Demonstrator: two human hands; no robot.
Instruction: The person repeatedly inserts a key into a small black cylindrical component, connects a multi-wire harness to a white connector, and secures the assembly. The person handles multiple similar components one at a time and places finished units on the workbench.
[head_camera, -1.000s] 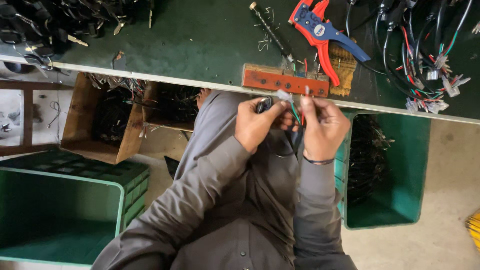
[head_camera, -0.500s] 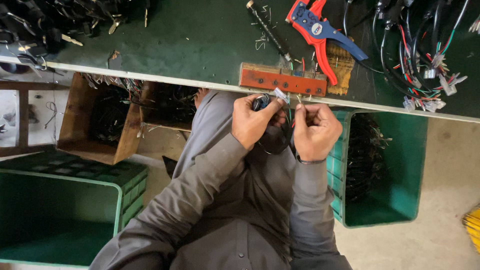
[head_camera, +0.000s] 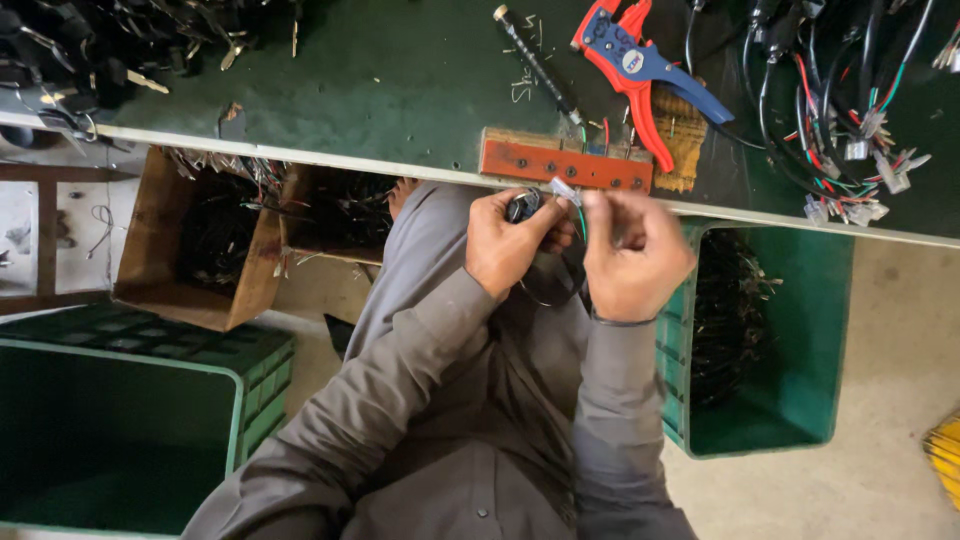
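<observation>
Small black connector (head_camera: 522, 206) with green wires, just below the red block (head_camera: 565, 162): your left hand (head_camera: 505, 243) pinches it, your right hand (head_camera: 632, 255) pinches its white terminal (head_camera: 563, 190); the joining seems unfinished, with more harnesses (head_camera: 850, 110) beyond the block

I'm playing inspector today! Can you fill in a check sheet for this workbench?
Surface: dark green bench top, pale front edge.
Job's things: small black part in left hand; white connector with green wire at right hand.
Clutter: red-and-blue wire stripper, orange wooden block, thin rod tool.
Hands: both pinching, close together below the bench edge.
Cables: wire harness bundle at right; black pile at left.
Surroundings: green crates, brown box, concrete floor.
</observation>
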